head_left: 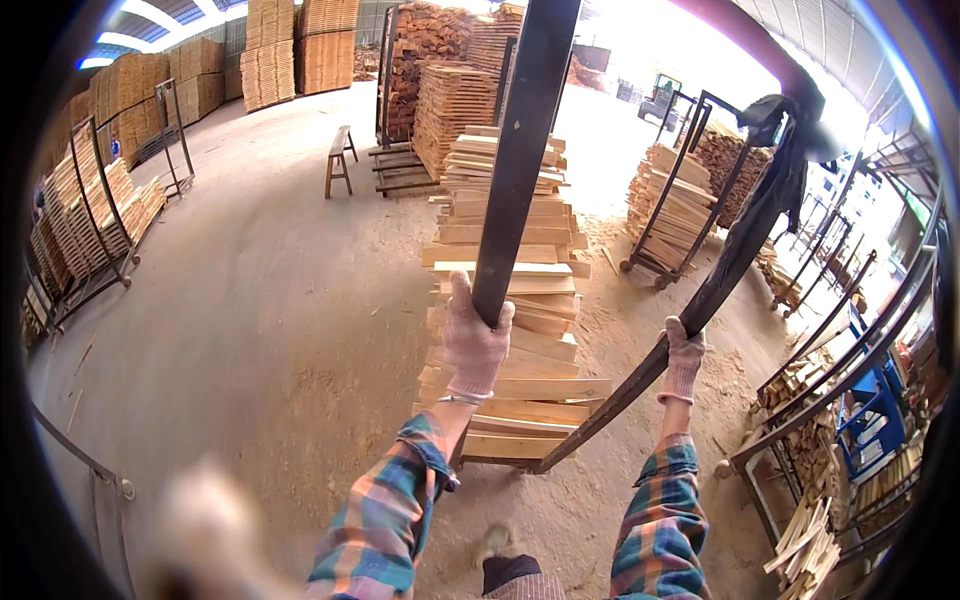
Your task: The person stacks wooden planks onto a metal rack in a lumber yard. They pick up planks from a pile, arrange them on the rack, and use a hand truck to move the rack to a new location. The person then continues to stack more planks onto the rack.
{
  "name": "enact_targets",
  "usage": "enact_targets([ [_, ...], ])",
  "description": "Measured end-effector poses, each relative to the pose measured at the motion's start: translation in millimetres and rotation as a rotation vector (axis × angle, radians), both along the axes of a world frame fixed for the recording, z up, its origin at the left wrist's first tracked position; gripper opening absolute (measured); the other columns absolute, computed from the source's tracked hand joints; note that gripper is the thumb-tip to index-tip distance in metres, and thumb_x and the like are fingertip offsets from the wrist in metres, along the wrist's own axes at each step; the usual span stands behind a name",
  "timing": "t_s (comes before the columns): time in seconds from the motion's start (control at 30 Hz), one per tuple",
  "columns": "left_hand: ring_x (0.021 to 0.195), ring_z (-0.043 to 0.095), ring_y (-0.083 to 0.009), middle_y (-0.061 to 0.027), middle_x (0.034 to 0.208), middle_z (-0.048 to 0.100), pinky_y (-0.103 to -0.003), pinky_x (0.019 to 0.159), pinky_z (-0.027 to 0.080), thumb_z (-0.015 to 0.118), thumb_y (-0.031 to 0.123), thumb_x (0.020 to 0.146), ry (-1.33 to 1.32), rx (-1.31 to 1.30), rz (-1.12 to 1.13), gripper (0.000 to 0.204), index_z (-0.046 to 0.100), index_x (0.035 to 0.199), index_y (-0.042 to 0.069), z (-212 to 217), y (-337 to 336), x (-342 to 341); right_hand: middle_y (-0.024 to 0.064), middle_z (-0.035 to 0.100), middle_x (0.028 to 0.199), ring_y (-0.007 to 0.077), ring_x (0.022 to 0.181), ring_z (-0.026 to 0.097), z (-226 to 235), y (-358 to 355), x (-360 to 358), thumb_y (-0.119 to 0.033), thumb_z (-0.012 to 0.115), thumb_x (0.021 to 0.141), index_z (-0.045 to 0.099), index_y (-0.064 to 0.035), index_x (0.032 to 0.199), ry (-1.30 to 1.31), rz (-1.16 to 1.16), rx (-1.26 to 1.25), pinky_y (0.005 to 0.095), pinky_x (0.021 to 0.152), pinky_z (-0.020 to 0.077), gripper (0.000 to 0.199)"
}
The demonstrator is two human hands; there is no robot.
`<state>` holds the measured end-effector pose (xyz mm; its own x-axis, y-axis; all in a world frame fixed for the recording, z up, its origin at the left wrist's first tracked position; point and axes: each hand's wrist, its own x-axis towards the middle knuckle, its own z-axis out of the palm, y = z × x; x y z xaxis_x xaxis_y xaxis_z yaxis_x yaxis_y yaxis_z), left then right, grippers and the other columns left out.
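In pale work gloves, both of my hands grip the dark metal frame of a cart. My left hand (475,345) is closed around its left upright post (520,150). Farther right and a little lower, my right hand (684,362) wraps around the right post (735,250), which slants across the view. Between and beyond the posts, a long stack of light wooden boards (520,345) lies on the cart, its ends uneven. Torn black wrapping (775,165) hangs on the upper right of the frame. My fingers' far sides are partly hidden by the posts.
A small wooden bench (340,160) stands ahead on the left. Other board-laden racks are at the left (95,210) and right (670,210). Tall wood stacks (270,50) line the back. Blue equipment (875,410) and loose wood strips (805,545) lie right. A vehicle (660,100) is far off.
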<state>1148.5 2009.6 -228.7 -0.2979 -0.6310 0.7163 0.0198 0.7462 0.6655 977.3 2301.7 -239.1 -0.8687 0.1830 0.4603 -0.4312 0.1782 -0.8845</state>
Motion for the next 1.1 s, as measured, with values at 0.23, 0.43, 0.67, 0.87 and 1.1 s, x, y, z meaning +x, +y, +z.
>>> enact_targets([
  [0.23, 0.080, 0.064, -0.0328, -0.0185, 0.102, 0.058, -0.041, 0.067, 0.053, 0.074, 0.027, 0.077, 0.088, -0.125, -0.027, 0.082, 0.031, 0.142, 0.000, 2, -55, -112, 0.0008, 0.057, 0.065, 0.0126, 0.052, 0.055, -6, -47, -120, -0.030, 0.078, 0.080, 0.058, -0.0059, 0.093, 0.038, 0.143, -0.369, 0.0260, 0.046, 0.0426, 0.034],
  [0.43, 0.075, 0.063, -0.0330, -0.0158, 0.092, 0.057, -0.041, 0.063, 0.053, 0.074, 0.023, 0.075, 0.020, -0.118, -0.099, 0.085, 0.028, 0.144, 0.004, -7, -137, -194, 0.0016, 0.058, 0.074, 0.0139, 0.057, 0.056, -4, -129, -181, -0.027, 0.077, 0.080, 0.059, -0.0040, 0.103, -0.051, 0.078, -0.231, 0.0268, 0.052, 0.0450, 0.037],
  [0.67, 0.090, 0.063, -0.0353, -0.0165, 0.104, 0.060, -0.043, 0.076, 0.052, 0.074, 0.018, 0.073, -0.067, 0.090, -0.167, 0.076, 0.038, 0.139, 0.006, 0, -259, -252, 0.0016, 0.059, 0.075, 0.0139, 0.060, 0.056, -3, -243, -224, -0.025, 0.078, 0.079, 0.060, -0.0043, 0.102, -0.108, 0.028, -0.209, 0.0269, 0.055, 0.0451, 0.036],
  [0.87, 0.084, 0.064, -0.0349, -0.0165, 0.100, 0.060, -0.042, 0.072, 0.054, 0.072, 0.012, 0.073, 0.032, 0.053, -0.305, 0.073, 0.037, 0.137, 0.009, 4, -405, -282, 0.0014, 0.059, 0.076, 0.0132, 0.060, 0.056, -11, -373, -230, -0.026, 0.078, 0.079, 0.063, -0.0044, 0.099, -0.053, -0.077, -0.233, 0.0262, 0.053, 0.0444, 0.033],
  [1.1, 0.084, 0.063, -0.0203, -0.0089, 0.096, 0.062, -0.032, 0.071, 0.053, 0.077, 0.010, 0.068, 0.101, 0.248, -0.563, 0.072, 0.045, 0.132, 0.010, -5, -594, -297, 0.0048, 0.062, 0.083, 0.0138, 0.062, 0.059, -46, -526, -213, -0.013, 0.076, 0.081, 0.054, 0.0017, 0.125, 0.010, -0.027, -0.173, 0.0274, 0.058, 0.0508, 0.051],
])
